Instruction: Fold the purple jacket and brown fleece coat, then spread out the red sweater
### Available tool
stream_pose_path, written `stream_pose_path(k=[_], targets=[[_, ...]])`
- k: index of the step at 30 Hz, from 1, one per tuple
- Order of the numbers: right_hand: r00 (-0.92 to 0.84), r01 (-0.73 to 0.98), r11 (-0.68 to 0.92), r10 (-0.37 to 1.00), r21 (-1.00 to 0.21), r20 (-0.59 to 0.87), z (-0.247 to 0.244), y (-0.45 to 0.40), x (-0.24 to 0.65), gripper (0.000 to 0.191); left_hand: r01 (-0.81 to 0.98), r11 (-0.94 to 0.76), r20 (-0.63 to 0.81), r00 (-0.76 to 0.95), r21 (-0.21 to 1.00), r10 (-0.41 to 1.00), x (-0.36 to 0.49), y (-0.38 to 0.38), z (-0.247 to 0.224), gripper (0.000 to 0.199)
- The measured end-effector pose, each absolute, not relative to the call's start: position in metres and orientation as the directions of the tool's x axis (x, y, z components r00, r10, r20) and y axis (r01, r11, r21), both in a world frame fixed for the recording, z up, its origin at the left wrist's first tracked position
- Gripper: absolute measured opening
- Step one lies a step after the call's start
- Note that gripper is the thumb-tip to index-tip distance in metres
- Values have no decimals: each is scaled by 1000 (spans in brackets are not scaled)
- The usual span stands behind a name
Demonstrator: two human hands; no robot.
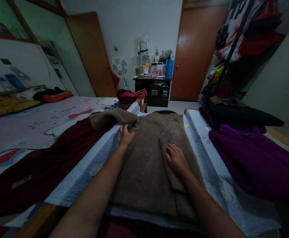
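Observation:
A brown fleece jacket (146, 165) lies spread on the light blue cloth, its collar end away from me. One sleeve (172, 132) is folded inward along the right side of the body, and my right hand (177, 159) rests flat on it. The other sleeve (104, 117) stretches out to the left over a dark red garment (60, 152). My left hand (126, 136) is at the jacket's left edge near the base of that sleeve, thumb and fingers apart, with no cloth visibly pinched.
A purple garment (255, 162) and a stack of dark clothes (235, 112) lie to the right. On the left is a bed with a patterned sheet (50, 122). Beyond stand a fan (120, 67), a dark cabinet (151, 91) and a wooden door (196, 49). Bags (260, 43) hang at upper right.

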State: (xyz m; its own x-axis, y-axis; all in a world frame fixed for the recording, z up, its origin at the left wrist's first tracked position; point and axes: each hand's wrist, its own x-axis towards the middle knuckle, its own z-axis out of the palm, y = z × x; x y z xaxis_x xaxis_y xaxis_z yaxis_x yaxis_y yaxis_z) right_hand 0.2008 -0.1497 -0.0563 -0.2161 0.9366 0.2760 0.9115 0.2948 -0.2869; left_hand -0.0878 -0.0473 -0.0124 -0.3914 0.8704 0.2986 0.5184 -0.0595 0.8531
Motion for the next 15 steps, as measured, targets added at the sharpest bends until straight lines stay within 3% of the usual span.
stream_pose_path(k=[4,8,15], targets=[[-206,910,293,934,-294,293,-57,-149,201,40,380,-39,243,-505,924,828,-91,-23,1,72],[-200,903,296,932,-312,304,-57,-149,201,40,209,-182,272,-584,961,765,-97,-1,14,69],[-187,900,286,935,-329,301,-57,-150,201,39,-166,-378,186,-651,911,736,-97,19,25,65]])
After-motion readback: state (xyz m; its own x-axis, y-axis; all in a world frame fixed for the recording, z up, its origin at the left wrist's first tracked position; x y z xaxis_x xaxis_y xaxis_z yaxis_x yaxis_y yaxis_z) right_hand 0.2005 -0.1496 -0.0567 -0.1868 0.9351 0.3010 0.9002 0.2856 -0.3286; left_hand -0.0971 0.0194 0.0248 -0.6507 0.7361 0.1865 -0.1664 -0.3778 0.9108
